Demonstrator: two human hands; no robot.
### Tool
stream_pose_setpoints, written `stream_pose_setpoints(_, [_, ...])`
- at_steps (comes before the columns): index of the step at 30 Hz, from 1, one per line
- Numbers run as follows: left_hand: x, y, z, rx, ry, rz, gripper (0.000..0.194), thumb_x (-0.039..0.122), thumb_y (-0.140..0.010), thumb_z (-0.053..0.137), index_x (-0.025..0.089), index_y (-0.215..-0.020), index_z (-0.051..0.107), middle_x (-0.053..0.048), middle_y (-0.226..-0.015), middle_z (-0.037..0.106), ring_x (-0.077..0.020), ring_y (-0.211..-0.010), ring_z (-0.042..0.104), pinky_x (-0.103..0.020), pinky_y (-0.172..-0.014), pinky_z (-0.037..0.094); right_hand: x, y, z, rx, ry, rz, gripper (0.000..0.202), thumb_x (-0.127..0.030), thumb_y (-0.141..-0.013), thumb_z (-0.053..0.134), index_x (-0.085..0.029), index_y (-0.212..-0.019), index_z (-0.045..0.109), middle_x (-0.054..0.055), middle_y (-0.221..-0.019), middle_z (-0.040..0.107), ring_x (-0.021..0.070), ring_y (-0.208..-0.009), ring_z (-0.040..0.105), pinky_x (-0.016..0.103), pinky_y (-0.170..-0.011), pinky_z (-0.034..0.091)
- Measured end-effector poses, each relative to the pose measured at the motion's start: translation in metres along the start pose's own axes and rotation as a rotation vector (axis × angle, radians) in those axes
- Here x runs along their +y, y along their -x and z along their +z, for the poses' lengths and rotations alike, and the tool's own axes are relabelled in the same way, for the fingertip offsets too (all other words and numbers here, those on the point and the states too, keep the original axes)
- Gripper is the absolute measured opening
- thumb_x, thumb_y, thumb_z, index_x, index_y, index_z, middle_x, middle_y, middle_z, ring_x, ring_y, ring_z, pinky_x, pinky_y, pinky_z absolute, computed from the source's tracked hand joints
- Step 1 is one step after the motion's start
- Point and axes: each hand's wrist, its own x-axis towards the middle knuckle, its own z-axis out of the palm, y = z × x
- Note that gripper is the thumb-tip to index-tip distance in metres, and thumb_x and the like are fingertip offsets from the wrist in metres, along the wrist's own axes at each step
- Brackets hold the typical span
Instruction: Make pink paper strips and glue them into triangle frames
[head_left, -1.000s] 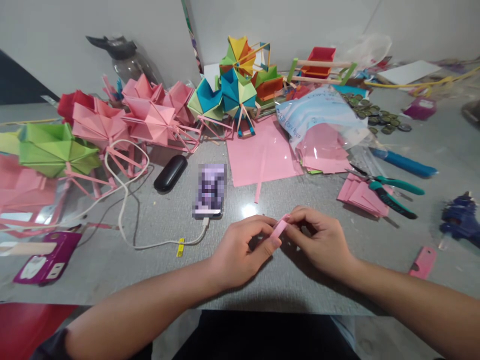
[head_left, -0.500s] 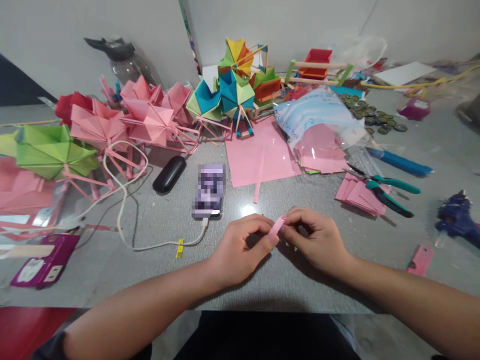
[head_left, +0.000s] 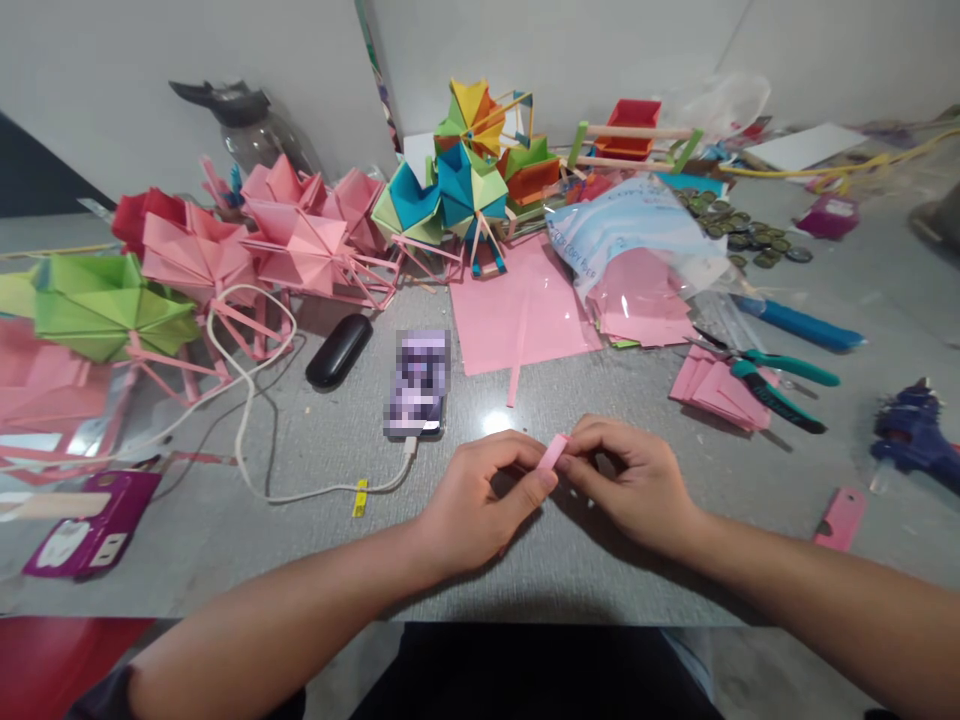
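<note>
Between my two hands, near the table's front edge, is a small pink paper strip [head_left: 553, 452]. My left hand [head_left: 484, 495] pinches its lower end between thumb and fingers. The fingertips of my right hand [head_left: 630, 480] are closed at its upper right end. Beyond my hands lies a large pink paper sheet [head_left: 487, 320], with a narrow pink strip [head_left: 513, 385] reaching past its front edge. A phone [head_left: 420, 385] on a white cable lies to the left of the sheet.
Pink folded models [head_left: 202, 250] and a green one [head_left: 109, 305] fill the back left. A black case [head_left: 340, 350] lies before them. On the right are pliers [head_left: 787, 385], pink paper pieces [head_left: 720, 390], a plastic bag [head_left: 637, 235] and a blue glue gun [head_left: 919, 430].
The pink strip between my fingers has turned very slightly. Both hands stay almost in the same place.
</note>
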Motion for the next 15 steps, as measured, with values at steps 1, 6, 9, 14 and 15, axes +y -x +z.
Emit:
stream_pose_setpoints(1, [-0.0002,0.0002,-0.0003,-0.002,-0.002,-0.001,0.017,0.025,-0.1,0.065,0.017,-0.089,0.075,-0.007,-0.093,0.079,-0.0174,-0.087,0.072,-0.031,-0.082,0.054,0.0003,0.0002,0.0001,-0.003,0.003,0.0,0.01,-0.019,-0.093,0.074,-0.024,-0.085,0.077,-0.001,-0.072,0.071,0.0122,-0.064,0.065,0.026,-0.06,0.051])
stream_pose_setpoints(6, [-0.0002,0.0019,-0.0007,0.004,-0.005,-0.031,0.019,0.028,-0.1,0.066,0.017,-0.088,0.074,-0.007,-0.091,0.078,-0.0173,-0.084,0.071,-0.03,-0.078,0.054,0.0007,0.0003,0.0003,-0.016,0.0,-0.004,0.009,-0.02,-0.094,0.074,-0.023,-0.086,0.076,-0.002,-0.073,0.071,0.0118,-0.065,0.065,0.026,-0.061,0.051])
stream_pose_setpoints(9, [0.0006,0.0022,-0.0007,0.001,-0.007,-0.07,0.02,0.031,-0.1,0.065,0.016,-0.088,0.074,-0.007,-0.087,0.077,-0.0175,-0.08,0.069,-0.03,-0.074,0.053,0.0,-0.0002,-0.0003,-0.015,-0.002,-0.005,0.01,-0.019,-0.094,0.074,-0.023,-0.086,0.076,-0.002,-0.074,0.071,0.0114,-0.066,0.065,0.025,-0.062,0.052])
stream_pose_setpoints(14, [0.0013,0.0017,-0.0012,0.001,-0.013,-0.078,0.021,0.031,-0.099,0.065,0.016,-0.087,0.074,-0.008,-0.086,0.076,-0.0177,-0.079,0.069,-0.03,-0.072,0.053,-0.0007,-0.0006,-0.0016,-0.024,0.006,0.006,0.011,-0.02,-0.095,0.074,-0.023,-0.085,0.075,-0.002,-0.072,0.07,0.0118,-0.065,0.064,0.026,-0.061,0.051])
stream_pose_setpoints(15, [0.0014,0.0017,-0.0013,0.0,-0.012,-0.083,0.022,0.032,-0.099,0.065,0.016,-0.087,0.074,-0.008,-0.086,0.076,-0.0175,-0.078,0.068,-0.03,-0.071,0.052,-0.0009,-0.0007,-0.0017,-0.027,0.006,0.008,0.011,-0.02,-0.095,0.074,-0.023,-0.085,0.075,-0.002,-0.072,0.07,0.012,-0.065,0.065,0.026,-0.061,0.051])
